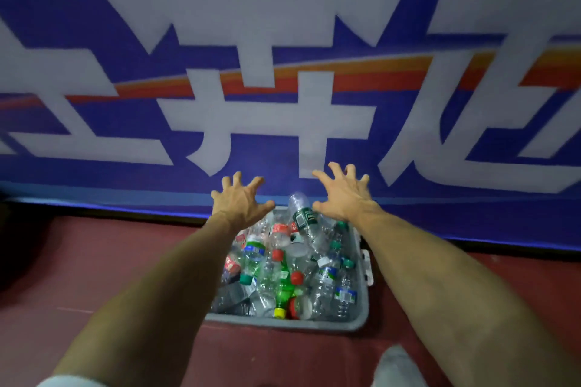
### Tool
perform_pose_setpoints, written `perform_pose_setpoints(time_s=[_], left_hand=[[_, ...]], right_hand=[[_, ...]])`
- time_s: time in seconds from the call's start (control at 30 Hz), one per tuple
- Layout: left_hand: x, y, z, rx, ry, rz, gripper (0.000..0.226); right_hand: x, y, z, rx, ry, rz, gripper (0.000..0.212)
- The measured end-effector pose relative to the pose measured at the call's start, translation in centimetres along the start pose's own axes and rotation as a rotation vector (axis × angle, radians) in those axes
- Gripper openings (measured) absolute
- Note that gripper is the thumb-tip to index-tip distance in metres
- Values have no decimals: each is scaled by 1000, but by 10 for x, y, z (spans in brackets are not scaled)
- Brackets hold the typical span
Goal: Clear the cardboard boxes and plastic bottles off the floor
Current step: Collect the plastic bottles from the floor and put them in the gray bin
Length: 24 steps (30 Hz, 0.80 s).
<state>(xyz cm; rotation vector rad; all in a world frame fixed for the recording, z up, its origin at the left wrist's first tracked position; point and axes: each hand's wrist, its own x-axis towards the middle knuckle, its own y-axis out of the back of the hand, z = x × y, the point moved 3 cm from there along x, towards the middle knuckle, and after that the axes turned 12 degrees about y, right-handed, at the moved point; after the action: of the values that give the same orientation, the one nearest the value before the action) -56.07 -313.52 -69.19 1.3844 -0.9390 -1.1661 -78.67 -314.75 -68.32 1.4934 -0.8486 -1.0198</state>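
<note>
Red floor [94, 261], blue banner [283, 41] behind. Grey bin [314, 325] lower centre, heaped with bottles [283, 286]. Left hand [240, 201] and right hand [345, 195] splayed, holding nothing, over bin's far end. Green-label bottle [303, 217] lies between them, nearer right hand, long axis near vertical in frame.

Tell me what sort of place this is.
Likely an indoor sports or event venue: dark red floor, a large blue banner with big white characters along its edge, and a grey plastic bin full of empty plastic bottles.
</note>
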Motion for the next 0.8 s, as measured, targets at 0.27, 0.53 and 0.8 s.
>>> perform_pose_setpoints(time_s=[0.27,0.53,0.8], left_hand=[[-56,234,64,-66,-263,26,64],[-136,367,88,24,-553,98,69],[-268,394,152,-5,-886,61,69]], right_hand=[[-85,227,15,-20,-142,-12,81],[-226,345,-4,13,-423,-8,84],[-408,363,-37,50,-791,97,80]])
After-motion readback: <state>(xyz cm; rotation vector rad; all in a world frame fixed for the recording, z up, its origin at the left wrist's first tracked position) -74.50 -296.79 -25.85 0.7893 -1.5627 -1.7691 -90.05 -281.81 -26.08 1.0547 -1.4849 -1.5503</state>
